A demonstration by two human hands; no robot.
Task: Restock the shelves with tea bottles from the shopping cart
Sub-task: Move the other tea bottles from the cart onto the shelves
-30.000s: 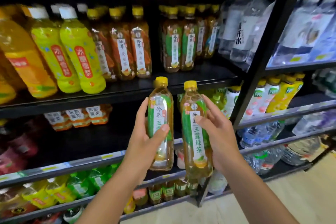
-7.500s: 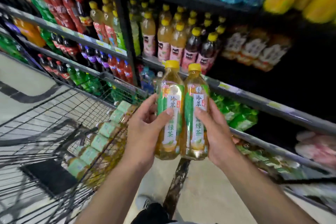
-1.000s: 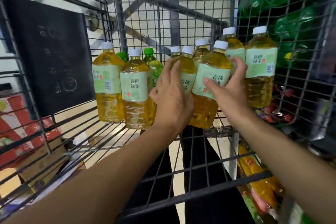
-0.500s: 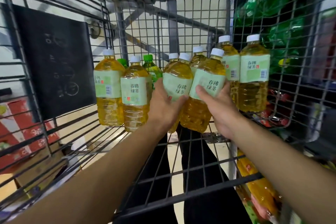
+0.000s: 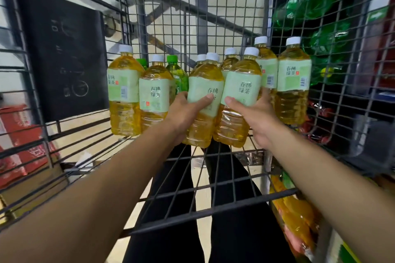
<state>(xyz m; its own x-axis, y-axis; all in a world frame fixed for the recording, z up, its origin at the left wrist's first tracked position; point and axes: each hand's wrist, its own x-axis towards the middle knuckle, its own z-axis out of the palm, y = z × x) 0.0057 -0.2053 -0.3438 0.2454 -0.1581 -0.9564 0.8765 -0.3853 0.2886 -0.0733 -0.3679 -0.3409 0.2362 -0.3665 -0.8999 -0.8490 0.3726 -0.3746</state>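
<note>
A: What is nearest the camera?

B: Two bare forearms reach forward over the wire floor of a shopping cart [image 5: 213, 198]. The left hand [image 5: 183, 117] has thumb and fingers curled round the label of one green tea bottle [image 5: 203, 100]. The right hand [image 5: 256, 119] grips a second green tea bottle [image 5: 239, 96] the same way. Both bottles touch side by side and tilt slightly, and appear lifted just off the cart floor near its far end.

A: How would they handle?

B: Probably fairly heavy, since each looks full of amber liquid. The ribbed clear plastic below the label likely flexes when squeezed and could be slippery, so the waist at the label seems the safest hold.

A: How many bottles remain?

B: Behind the hands I count six white-capped tea bottles standing by the far wall: two at the left [image 5: 126, 92], two partly hidden in the middle [image 5: 229, 60], two at the right [image 5: 292, 83]. Two green-capped green bottles [image 5: 176, 72] stand behind the left pair. More may be hidden.

A: And beyond?

B: Through the right-hand mesh, shelves [image 5: 320, 17] of green bottles, blurred.
</note>
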